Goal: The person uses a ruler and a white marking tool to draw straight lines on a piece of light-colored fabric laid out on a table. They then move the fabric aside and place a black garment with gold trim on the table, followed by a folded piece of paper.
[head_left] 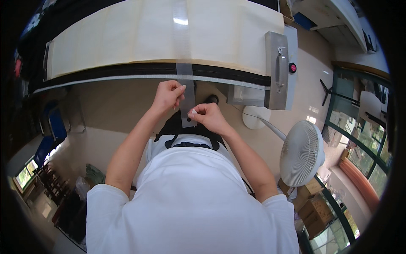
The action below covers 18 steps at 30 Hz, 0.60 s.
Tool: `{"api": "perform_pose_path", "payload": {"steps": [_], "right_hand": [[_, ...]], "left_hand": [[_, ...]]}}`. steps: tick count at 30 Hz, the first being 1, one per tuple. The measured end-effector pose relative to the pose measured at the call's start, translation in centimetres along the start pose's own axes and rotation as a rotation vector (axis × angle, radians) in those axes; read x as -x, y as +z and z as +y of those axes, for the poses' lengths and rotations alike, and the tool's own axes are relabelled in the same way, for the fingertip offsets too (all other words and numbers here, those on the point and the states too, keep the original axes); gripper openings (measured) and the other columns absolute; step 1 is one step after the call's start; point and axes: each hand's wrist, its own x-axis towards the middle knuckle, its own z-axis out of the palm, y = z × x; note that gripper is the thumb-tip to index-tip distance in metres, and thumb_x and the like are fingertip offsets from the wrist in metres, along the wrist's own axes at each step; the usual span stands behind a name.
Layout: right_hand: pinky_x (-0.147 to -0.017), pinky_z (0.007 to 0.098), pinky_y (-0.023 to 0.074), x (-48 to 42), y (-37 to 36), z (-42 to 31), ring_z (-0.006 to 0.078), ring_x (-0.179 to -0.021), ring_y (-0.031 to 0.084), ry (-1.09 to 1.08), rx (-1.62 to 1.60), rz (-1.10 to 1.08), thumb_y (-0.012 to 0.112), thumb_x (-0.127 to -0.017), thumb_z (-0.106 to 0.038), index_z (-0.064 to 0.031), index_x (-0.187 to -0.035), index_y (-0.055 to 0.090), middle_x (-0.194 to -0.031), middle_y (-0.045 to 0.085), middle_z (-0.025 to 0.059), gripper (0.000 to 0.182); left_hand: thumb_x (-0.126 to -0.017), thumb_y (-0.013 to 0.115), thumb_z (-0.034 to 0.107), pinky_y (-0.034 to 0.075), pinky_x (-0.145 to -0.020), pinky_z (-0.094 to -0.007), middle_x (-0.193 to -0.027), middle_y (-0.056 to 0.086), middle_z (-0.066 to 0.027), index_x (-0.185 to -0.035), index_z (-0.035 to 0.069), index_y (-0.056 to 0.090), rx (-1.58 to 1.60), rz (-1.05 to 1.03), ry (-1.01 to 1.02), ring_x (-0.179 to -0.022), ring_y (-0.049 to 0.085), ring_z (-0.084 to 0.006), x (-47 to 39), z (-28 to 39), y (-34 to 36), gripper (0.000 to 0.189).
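Note:
A long translucent plastic strip (pixel 187 101) runs across the white surface of a bench-like machine (pixel 209 35) and hangs over its front edge towards me. My left hand (pixel 168 95) is at the strip's left side, fingers curled and thumb against the forefinger; whether anything is between them cannot be seen. At the strip's lower end, my right hand (pixel 209 116) pinches a small white piece (pixel 194 111) between thumb and forefinger. Just below those fingertips, a round black spot (pixel 189 119) shows on the strip.
A metal end plate with a handle (pixel 279 70) and a red-centred button (pixel 292 67) are at the machine's right end. To my right stands a white pedestal fan (pixel 301 152). Cardboard boxes (pixel 315 212) lie behind it. Blue chairs (pixel 55 123) are at the left.

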Motion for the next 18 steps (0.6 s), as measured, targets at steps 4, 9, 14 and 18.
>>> {"api": "perform_pose_path", "payload": {"steps": [4,9,14,18], "right_hand": [[-0.062,0.0295,0.0517,-0.6,0.5,0.7,0.0105,-0.063,0.064,-0.004,0.071,0.039,0.079,-0.09,-0.018,0.0002,-0.093,0.078,-0.072,0.073,0.0057,0.019],[-0.066,0.0327,0.0539,0.7,0.6,1.2,0.0151,-0.067,0.068,0.022,0.18,0.125,0.079,-0.088,-0.021,0.0004,-0.094,0.079,-0.077,0.076,0.0112,0.023],[-0.069,0.0346,0.0544,0.7,1.8,1.4,0.0187,-0.071,0.07,0.025,0.22,0.169,0.078,-0.089,-0.021,0.0008,-0.096,0.079,-0.08,0.076,0.013,0.023],[-0.069,0.0346,0.0543,0.3,3.1,2.3,0.0203,-0.071,0.07,0.023,0.158,0.23,0.078,-0.089,-0.02,0.0006,-0.096,0.078,-0.08,0.076,0.013,0.022]], "left_hand": [[-0.097,0.072,0.027,0.048,-0.05,-0.0382,-0.071,0.069,-0.0103,-0.08,0.002,0.07,-0.418,0.127,0.176,-0.055,0.063,-0.0227,0.2,-0.1,0.2,0.03],[-0.09,0.077,0.036,0.053,-0.077,-0.0458,-0.101,0.07,-0.0145,-0.098,0.005,0.077,-0.979,0.215,0.464,-0.09,0.069,-0.0315,0.9,1.9,0.4,0.033],[-0.092,0.074,0.036,0.038,-0.115,-0.0484,-0.15,0.052,-0.0192,-0.139,0.0,0.059,-1.122,0.251,1.034,-0.139,0.049,-0.0381,-2.7,2.8,-2.5,0.06],[-0.093,0.071,0.043,0.023,-0.128,-0.0481,-0.167,0.034,-0.0163,-0.156,0.004,0.044,-1.159,0.091,1.005,-0.156,0.029,-0.0337,-5.0,2.8,-2.7,0.078]]}}
